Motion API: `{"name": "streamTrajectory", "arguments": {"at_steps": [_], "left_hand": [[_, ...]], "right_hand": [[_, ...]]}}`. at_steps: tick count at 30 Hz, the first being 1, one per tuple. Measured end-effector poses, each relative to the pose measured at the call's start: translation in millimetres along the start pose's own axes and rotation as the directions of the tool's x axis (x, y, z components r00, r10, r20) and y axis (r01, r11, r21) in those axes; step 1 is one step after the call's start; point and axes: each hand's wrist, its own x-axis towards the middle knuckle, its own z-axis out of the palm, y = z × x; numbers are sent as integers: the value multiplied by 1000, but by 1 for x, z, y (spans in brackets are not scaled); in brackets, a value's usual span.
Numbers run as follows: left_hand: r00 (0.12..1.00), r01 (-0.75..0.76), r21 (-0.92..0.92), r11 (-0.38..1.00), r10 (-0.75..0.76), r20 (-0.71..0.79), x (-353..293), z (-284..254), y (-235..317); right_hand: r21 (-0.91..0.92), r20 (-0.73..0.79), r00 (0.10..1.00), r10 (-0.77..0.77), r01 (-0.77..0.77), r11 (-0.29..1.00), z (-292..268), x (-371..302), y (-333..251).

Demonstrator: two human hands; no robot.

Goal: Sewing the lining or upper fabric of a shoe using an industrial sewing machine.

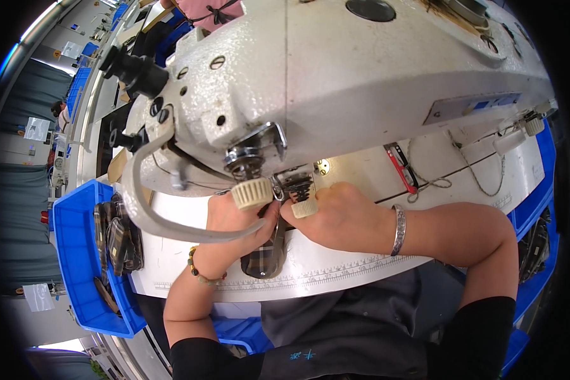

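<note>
A white sewing machine (pixel 361 82) fills the upper middle of the head view. Beneath its front end, my left hand (pixel 225 218) is closed on a small plaid fabric piece (pixel 263 261) with a rounded end and a shiny dot near its tip. A curved pale lever (pixel 164 228) and a ridged cream knob (pixel 252 193) cover part of that hand. Opposite it, my right hand (pixel 342 215) is closed with curled fingers at the piece's upper edge, close to the needle area. A second knob (pixel 304 208) hides its fingertips, so I cannot make out what they grip.
Plaid pieces (pixel 117 237) lie heaped in and over a blue bin (pixel 76 253) on the left. Red-handled thread snips (pixel 401 168) and a loose cord (pixel 487 183) rest on the white table (pixel 190 278). More blue bins (pixel 544 234) stand at right. A person in pink (pixel 212 12) is beyond the machine.
</note>
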Motion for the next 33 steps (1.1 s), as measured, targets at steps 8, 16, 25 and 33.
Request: {"name": "streamTrajectory", "arguments": {"at_steps": [8, 16, 25, 33], "left_hand": [[998, 55, 0, 998, -55, -27, -4, 4, -3], [980, 175, -215, 961, -192, -61, -11, 8, -11], [989, -3, 155, 988, 26, -144, -9, 0, 7], [997, 78, 9, 997, -78, -3, -5, -6, 19]], "right_hand": [[-11, 17, 1000, -9, 9, 1000, -5, 2, 1], [-41, -81, 993, -87, 84, 996, -4, 1, -4], [14, -70, 993, -94, 96, 995, 14, 0, -12], [-3, -58, 986, -158, 158, 987, 10, 0, -5]]}}
